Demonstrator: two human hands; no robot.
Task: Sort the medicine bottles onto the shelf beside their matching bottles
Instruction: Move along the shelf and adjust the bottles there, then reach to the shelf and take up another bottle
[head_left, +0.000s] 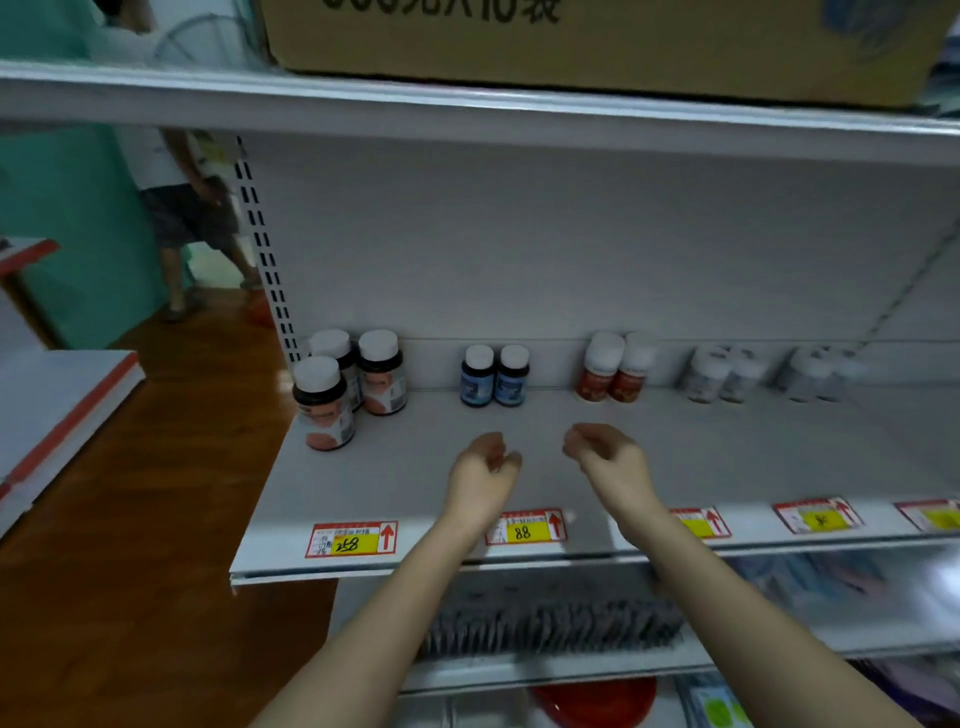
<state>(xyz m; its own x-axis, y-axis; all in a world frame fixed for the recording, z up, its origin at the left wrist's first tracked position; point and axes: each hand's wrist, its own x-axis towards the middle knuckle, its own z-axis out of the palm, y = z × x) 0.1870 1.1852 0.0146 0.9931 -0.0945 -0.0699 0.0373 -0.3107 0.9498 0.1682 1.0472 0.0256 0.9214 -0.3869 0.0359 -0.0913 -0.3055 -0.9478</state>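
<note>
Groups of medicine bottles stand along the back of a white shelf (415, 483). At the left are three dark bottles with pink labels (324, 402). Two blue-labelled bottles (494, 375) stand in the middle, two red ones (613, 368) to their right, then several blurred white bottles (719, 375) further right. My left hand (483, 467) and my right hand (605, 449) hover over the bare front of the shelf, fingers loosely curled, holding nothing. Both are in front of the blue and red bottles, apart from them.
Price tags (524, 527) line the shelf's front edge. A cardboard box (571, 41) sits on the shelf above. A lower shelf holds dark packets (550, 623). A person (182, 208) stands at the far left on a wooden floor (130, 493).
</note>
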